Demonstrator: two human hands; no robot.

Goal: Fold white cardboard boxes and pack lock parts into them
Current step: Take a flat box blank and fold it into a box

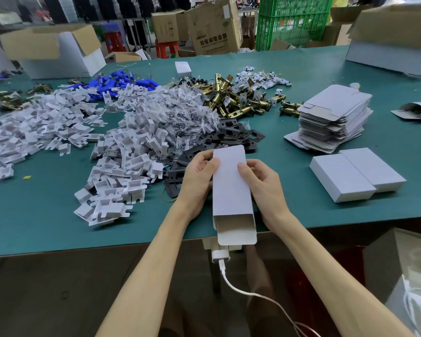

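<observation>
L hand [199, 177], R hand [265, 184] grip box [231, 193] sides.

The left forearm [156, 251] and right forearm [314, 259], both bare, reach forward and converge toward the middle. The left hand [198, 177] grips the white box [231, 190] from its left side, thumb laid on the top face. The right hand [264, 184] mirrors it (thumb on top, fingers curled round the edge).
</observation>
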